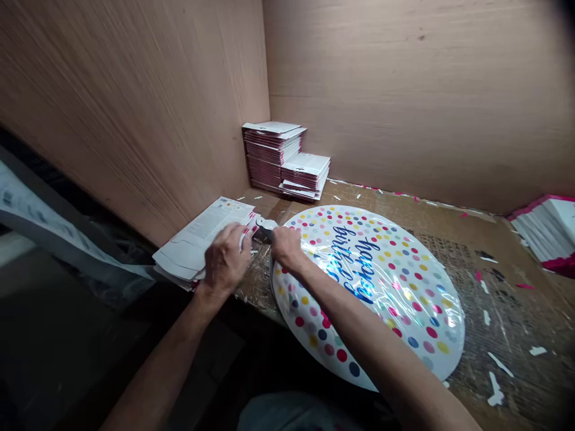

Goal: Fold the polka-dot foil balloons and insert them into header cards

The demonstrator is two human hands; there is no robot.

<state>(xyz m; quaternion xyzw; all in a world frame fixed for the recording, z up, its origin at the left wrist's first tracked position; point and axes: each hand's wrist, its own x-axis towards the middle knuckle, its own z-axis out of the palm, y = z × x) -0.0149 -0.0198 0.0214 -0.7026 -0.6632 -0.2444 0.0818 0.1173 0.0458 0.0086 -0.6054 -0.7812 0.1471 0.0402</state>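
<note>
A flat round foil balloon (381, 287), white with coloured dots and blue lettering, lies on the tape-covered table. My right hand (286, 246) is closed on its left edge, next to the small white neck tab (266, 225). My left hand (227, 258) rests with curled fingers on a fanned pile of white and pink printed cards (197, 242) just left of the balloon, fingertips at the cards' right edge, close to the tab. Whether the left fingers pinch a card is hidden.
Two stacks of the same cards (284, 158) stand in the back corner against plywood walls (135, 120). Another pile of cards (545, 230) lies at the right edge. Paper scraps (496, 383) litter the table's right side. Dark space drops below the table's front edge.
</note>
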